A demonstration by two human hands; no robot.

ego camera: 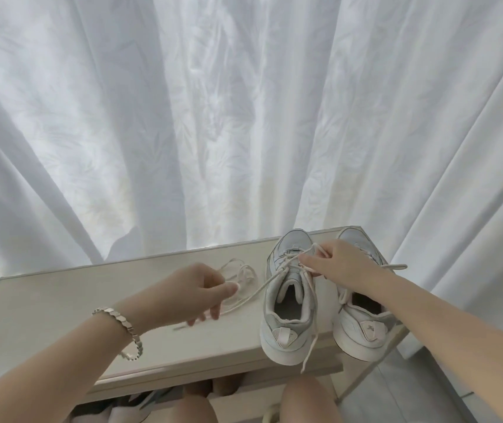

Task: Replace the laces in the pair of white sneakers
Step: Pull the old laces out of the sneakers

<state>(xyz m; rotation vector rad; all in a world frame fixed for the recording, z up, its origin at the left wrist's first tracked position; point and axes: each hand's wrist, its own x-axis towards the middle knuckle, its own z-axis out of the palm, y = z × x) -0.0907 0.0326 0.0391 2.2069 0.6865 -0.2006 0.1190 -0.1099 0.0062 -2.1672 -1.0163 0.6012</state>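
Nearest the body, the left hand [197, 290] is held low over the pale surface [61, 300], its grip pressed together; the free end of the lace [261, 286] looks pinched there, though it's a bit blurred. From that grip the lace is stretched up and to the right, into the eyelets of the left sneaker [287, 303], which is set heel-near, toe-far, just beside the right sneaker [363, 319]. The right hand [337, 264] is parked right on those eyelets, with the crossed lace pinched in its grip, so it's the nearer one for feeding the next hole. Spare laces [242, 274] are left beyond the left hand, with the white curtain [244, 117] behind.
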